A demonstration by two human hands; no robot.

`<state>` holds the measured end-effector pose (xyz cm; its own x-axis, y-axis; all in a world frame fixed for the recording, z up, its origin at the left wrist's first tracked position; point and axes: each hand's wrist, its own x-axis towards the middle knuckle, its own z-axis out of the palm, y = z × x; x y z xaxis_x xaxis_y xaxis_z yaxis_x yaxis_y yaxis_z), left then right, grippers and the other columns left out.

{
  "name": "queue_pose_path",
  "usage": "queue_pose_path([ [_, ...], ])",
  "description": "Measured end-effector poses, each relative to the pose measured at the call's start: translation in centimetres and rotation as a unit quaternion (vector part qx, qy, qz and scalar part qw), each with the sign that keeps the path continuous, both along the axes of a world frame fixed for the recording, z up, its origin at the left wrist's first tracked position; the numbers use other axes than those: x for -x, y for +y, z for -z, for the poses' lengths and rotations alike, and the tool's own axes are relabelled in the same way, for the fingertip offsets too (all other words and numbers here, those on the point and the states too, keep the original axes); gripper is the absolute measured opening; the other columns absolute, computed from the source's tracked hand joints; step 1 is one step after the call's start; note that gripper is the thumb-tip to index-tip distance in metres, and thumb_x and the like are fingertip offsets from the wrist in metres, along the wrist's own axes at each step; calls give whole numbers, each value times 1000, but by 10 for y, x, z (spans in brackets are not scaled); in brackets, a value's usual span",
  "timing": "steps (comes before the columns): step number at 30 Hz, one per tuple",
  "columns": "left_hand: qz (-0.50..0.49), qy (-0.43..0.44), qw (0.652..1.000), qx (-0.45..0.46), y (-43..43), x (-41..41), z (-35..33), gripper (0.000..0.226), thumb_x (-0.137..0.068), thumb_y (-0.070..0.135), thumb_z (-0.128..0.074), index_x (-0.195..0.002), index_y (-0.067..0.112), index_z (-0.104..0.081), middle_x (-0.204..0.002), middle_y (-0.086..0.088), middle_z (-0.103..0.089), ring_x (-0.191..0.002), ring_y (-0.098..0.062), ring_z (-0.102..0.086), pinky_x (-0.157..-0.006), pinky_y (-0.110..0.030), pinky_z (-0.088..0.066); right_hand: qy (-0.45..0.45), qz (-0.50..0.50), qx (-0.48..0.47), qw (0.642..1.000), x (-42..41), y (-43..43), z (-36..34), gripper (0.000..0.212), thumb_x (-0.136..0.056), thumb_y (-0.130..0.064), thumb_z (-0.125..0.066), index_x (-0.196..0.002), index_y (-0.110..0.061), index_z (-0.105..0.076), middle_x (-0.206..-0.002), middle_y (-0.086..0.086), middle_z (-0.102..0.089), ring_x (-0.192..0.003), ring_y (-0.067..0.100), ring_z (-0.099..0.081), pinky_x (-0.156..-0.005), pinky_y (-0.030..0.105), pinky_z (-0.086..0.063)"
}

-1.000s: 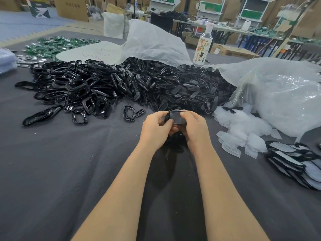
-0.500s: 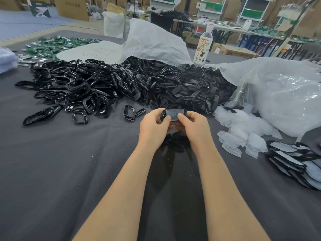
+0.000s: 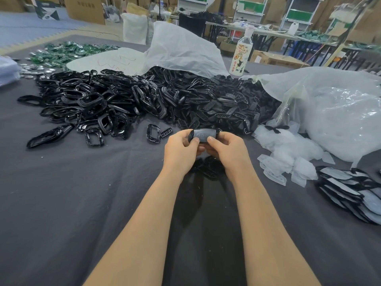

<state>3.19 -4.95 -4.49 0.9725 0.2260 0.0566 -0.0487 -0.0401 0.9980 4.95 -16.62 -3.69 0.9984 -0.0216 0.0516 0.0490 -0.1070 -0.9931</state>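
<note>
A small black plastic shell piece [image 3: 204, 133] with a grey face is held above the dark cloth-covered table [image 3: 82, 193]. My left hand [image 3: 179, 150] grips its left end, thumb on the front. Its right end is pinched by my right hand [image 3: 228, 151], thumb on the grey face. Under my hands lies a small heap of black parts [image 3: 208, 166], partly hidden. A large pile of black plastic frames and button pads [image 3: 144, 100] spreads across the table behind.
A loose black frame [image 3: 153, 133] and button pad [image 3: 166, 133] lie left of my hands. Clear small bags [image 3: 286, 155] and stacked bagged pieces [image 3: 354, 195] sit at the right. Big plastic sacks [image 3: 338, 112], a bottle [image 3: 241, 54] and green circuit boards [image 3: 68, 52] stand farther back.
Both hands have turned the piece so its grey face shows, and lifted it slightly away from me. The thumbs have shifted onto the front.
</note>
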Motion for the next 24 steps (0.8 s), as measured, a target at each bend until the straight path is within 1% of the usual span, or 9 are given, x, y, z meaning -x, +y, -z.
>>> queue_pose_path([
  [3, 9, 6, 1000, 4, 0, 0, -1, 26, -95, 0, -50, -113, 10, -66, -90, -7, -73, -67, -4, -66, -76, -25, -57, 0, 12, 12, 1000, 0, 0, 0, 16, -91, -5, -60, -88, -19, -67, -82, 3, -72, -74, 15, -69, -71, 23, -57],
  [6, 16, 21, 1000, -7, 1, 0, -1, 30, -90, 1, -52, -111, 16, -66, -89, -7, -73, -75, -12, -68, -84, -35, -58, 4, 11, 11, 1000, 0, -1, -1, 15, -90, -4, -60, -88, -17, -67, -79, 1, -72, -69, 11, -68, -67, 20, -56],
  [7, 17, 22, 999, -15, 1, 1, -1, 28, -88, 4, -54, -108, 19, -66, -88, -6, -73, -78, -15, -69, -85, -38, -57, 5, 9, 14, 1000, 0, -2, -1, 15, -90, -4, -60, -90, -16, -68, -77, -1, -72, -67, 8, -68, -64, 18, -55],
  [9, 15, 17, 1000, -21, 1, 1, 0, 16, -90, 15, -59, -103, 23, -64, -87, -7, -73, -79, -18, -69, -84, -40, -58, 9, 2, 15, 1000, 0, -3, -2, 13, -90, -4, -61, -93, -13, -69, -74, -2, -71, -63, 3, -67, -60, 15, -54],
  [11, 2, 10, 1000, -17, 1, 0, 1, 10, -94, 24, -59, -102, 20, -64, -82, -5, -72, -72, -13, -69, -79, -38, -59, 11, -7, 17, 1000, 0, -4, -1, 12, -90, -3, -61, -92, -12, -68, -74, -1, -71, -61, 2, -67, -59, 15, -53],
  [14, -10, 11, 1000, -17, 2, -1, 2, 9, -98, 19, -53, -100, 19, -63, -74, -1, -70, -63, -7, -67, -75, -35, -60, 17, -19, 20, 999, 0, -5, -1, 11, -91, -5, -60, -90, -13, -69, -75, 0, -71, -63, 3, -66, -63, 17, -54],
  [17, -7, 14, 1000, -20, 2, -1, 1, 18, -98, 16, -53, -113, 10, -61, -78, -4, -70, -66, -11, -67, -78, -38, -60, 22, -19, 14, 999, 1, -4, -1, 16, -94, -8, -57, -84, -14, -69, -74, 0, -70, -61, 2, -65, -63, 17, -55],
  [21, -8, 10, 999, -43, 2, -1, 0, 15, -98, 16, -52, -109, 11, -62, -89, -10, -71, -72, -17, -68, -81, -41, -59, 32, -10, 8, 999, 0, -2, -1, 19, -96, -9, -54, -85, -12, -69, -79, 6, -70, -65, 7, -64, -63, 18, -55],
  [24, -5, 6, 999, -42, 1, -1, 0, 13, -99, 15, -52, -107, 12, -61, -86, -7, -71, -70, -15, -67, -81, -41, -59, 37, -2, 2, 999, 0, -2, -2, 17, -95, -10, -55, -85, -14, -69, -82, 7, -71, -70, 12, -66, -65, 21, -56],
])
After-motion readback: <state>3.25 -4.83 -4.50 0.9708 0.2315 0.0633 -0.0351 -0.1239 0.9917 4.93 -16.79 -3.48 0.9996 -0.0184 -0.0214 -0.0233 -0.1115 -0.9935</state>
